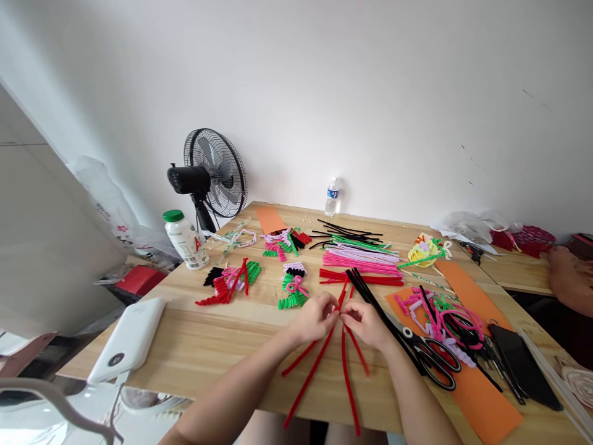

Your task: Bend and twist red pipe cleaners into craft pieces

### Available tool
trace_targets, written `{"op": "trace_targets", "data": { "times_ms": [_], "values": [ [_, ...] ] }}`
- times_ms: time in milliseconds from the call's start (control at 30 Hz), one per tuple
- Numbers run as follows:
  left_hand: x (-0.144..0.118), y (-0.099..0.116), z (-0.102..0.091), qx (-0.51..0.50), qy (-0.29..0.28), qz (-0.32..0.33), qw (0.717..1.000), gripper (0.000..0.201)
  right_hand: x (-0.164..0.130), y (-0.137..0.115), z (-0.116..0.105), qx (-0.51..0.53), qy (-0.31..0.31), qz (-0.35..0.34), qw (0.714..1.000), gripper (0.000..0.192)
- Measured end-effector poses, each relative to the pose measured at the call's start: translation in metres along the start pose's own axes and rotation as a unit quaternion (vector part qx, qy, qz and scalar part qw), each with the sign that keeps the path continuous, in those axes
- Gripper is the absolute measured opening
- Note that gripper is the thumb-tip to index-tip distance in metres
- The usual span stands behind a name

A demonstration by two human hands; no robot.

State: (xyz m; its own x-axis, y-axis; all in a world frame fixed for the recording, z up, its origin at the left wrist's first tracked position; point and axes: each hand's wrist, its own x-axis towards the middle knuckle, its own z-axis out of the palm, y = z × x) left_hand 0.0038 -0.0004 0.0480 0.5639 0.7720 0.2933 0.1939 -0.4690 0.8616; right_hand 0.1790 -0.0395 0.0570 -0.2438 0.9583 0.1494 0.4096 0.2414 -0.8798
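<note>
Your left hand [315, 316] and right hand [365, 321] pinch the red pipe cleaners [324, 358] together, grip closed; twisting begun, ends loose.

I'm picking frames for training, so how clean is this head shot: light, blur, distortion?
Head view: even, soft light with faint shadows and no harsh glare; hands and red pipe cleaners are sharp; wide-angle lens bends the table edge and smears the left corner.

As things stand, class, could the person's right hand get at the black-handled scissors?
Probably yes. The right hand pinches red pipe cleaners together with the left hand, and the black-handled scissors lie just beside it on the wooden table, nothing between; it must first let go.
</note>
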Motion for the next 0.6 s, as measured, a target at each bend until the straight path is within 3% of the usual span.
{"op": "trace_targets", "data": {
  "times_ms": [67,133,200,267,367,467,533,600],
  "values": [
    [-0.004,0.004,-0.004,0.118,-0.029,0.143,0.982,0.009,-0.001,0.002,-0.006,0.097,-0.064,0.091,0.989,0.025],
    [-0.006,0.007,-0.008,0.193,-0.079,0.216,0.954,0.013,-0.003,0.004,-0.01,0.165,-0.113,0.146,0.969,0.028],
    [-0.007,0.009,-0.008,0.246,-0.099,0.236,0.935,0.015,-0.004,0.007,-0.012,0.175,-0.13,0.157,0.963,0.029],
    [-0.008,0.009,-0.004,0.265,-0.095,0.217,0.935,0.01,-0.003,0.009,-0.011,0.122,-0.12,0.124,0.977,0.026],
    [-0.007,0.006,0.006,0.209,-0.044,0.096,0.972,0.003,-0.001,0.008,-0.007,-0.039,-0.05,0.004,0.998,0.012],
    [-0.004,0.002,0.013,0.035,0.005,-0.117,0.992,0.01,0.0,0.001,-0.002,-0.182,-0.002,-0.122,0.976,0.012],
    [0.0,0.0,0.012,-0.138,-0.022,-0.254,0.957,0.015,0.0,-0.004,0.002,-0.238,0.006,-0.168,0.957,0.016],
    [0.002,-0.002,0.01,-0.294,-0.08,-0.331,0.893,0.02,0.0,-0.006,0.004,-0.271,0.018,-0.187,0.944,0.017]
  ]
}}
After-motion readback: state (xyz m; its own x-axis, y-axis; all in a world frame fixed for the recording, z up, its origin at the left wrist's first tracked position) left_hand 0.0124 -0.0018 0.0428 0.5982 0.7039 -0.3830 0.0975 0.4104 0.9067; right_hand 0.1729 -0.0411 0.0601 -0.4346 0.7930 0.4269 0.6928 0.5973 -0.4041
